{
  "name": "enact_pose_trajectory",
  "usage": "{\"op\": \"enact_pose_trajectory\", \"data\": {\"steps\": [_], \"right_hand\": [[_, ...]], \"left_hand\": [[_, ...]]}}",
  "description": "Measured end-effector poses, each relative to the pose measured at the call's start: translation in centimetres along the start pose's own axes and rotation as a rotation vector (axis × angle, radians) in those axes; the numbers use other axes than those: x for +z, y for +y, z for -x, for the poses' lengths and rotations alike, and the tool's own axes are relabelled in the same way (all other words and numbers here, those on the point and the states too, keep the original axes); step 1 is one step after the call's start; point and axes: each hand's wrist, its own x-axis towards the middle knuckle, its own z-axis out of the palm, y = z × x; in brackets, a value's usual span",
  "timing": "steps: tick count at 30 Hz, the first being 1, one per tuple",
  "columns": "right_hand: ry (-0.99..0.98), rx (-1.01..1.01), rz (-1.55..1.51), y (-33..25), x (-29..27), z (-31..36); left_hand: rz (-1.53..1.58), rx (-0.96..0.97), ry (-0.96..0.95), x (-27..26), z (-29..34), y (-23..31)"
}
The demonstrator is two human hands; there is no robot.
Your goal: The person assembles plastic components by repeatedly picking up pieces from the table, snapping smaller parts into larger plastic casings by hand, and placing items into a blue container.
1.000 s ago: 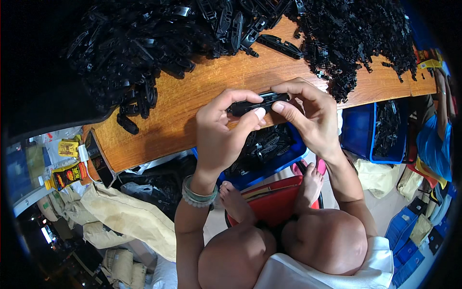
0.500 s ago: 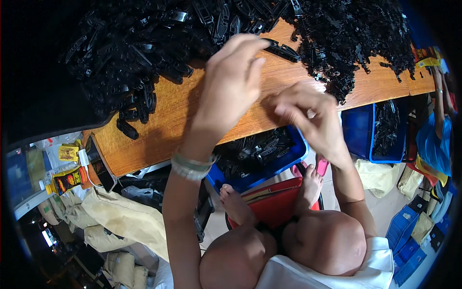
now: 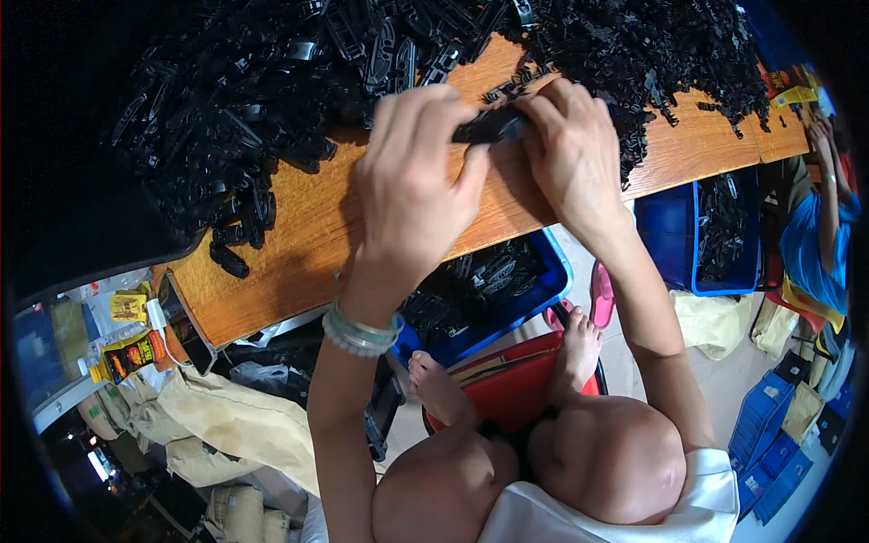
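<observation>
Above the wooden table, my left hand (image 3: pixel 418 172) is closed on the left end of a long black plastic part (image 3: pixel 489 127), blurred by motion. My right hand (image 3: pixel 572 149) comes in from the other side, its thumb and fingers bent together at the part's right end. Whether a small piece sits between the right fingertips is hidden. Beyond my left hand lies a heap of long black plastic parts (image 3: pixel 262 118), some with oval openings. A heap of much smaller black pieces (image 3: pixel 670 63) spreads behind my right hand.
Under the table edge (image 3: pixel 299 262) stands a blue bin (image 3: pixel 543 294) of black parts, with another blue bin (image 3: pixel 665 240) farther right. A red container (image 3: pixel 507 385) sits between my feet. Sacks (image 3: pixel 226 407) lie at lower left. Another person's arm (image 3: pixel 826 172) shows at far right.
My right hand has risen from near the table's front edge to meet the black part in my left hand. My left hand has shifted slightly down, and the part now lies between both hands.
</observation>
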Motion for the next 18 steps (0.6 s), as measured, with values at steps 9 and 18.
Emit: {"op": "enact_pose_trajectory", "data": {"steps": [9,18], "right_hand": [[0.004,0.055,-0.301,-2.0,0.9,2.0],[0.129,0.082,-0.459,-2.1,-0.2,2.4]], "left_hand": [[0.754,-0.734,0.153,-4.8,4.9,0.5],[0.586,-0.666,0.083,-3.7,6.0,1.3]]}}
